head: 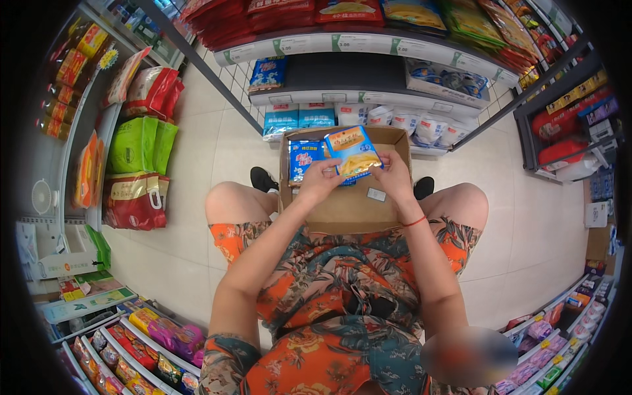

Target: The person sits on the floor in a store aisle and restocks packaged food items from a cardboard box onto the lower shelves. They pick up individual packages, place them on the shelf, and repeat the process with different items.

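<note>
Between my two hands is a shiny blue and yellow food packet (354,152) with an orange top, tilted above an open cardboard box (340,212). My left hand (321,180) grips its lower left edge, and my right hand (394,173) pinches its right edge. Beneath it at the box's left side lie blue packets (301,160), partly covered by the held one. A small white label (376,194) rests on the brown box floor, left of my right wrist. The box is in front of my lap, between my knees.
Just ahead stands a shelf rack with red packets (281,15) on top, a blue packet (268,73) and a carton (444,81) on the dark middle shelf (345,71), and white bags (405,121) below. Large rice-type bags (140,143) line the left; snack shelves (143,350) curve behind.
</note>
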Demonstrator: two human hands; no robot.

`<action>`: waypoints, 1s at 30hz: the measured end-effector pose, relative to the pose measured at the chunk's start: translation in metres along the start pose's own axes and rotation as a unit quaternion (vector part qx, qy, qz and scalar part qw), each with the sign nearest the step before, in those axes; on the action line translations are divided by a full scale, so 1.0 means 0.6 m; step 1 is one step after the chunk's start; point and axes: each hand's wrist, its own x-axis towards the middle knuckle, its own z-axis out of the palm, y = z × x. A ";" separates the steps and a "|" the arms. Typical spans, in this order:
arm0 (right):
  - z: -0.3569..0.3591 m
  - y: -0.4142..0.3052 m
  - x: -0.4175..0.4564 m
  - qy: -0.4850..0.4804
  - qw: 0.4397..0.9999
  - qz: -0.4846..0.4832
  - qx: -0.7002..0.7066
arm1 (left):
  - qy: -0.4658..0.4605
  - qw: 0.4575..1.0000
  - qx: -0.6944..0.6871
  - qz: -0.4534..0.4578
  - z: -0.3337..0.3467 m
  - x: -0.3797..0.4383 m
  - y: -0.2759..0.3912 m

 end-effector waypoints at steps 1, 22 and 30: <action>-0.007 -0.014 0.000 0.003 1.000 -0.005 0.031 | 0.007 1.000 -0.003 0.028 0.002 0.006 0.000; -0.104 -0.124 0.114 0.057 0.979 0.010 0.193 | 0.070 0.990 -0.007 0.122 0.043 0.156 0.147; -0.110 -0.096 0.169 0.053 0.979 0.019 0.196 | 0.097 0.987 0.030 0.125 0.052 0.221 0.150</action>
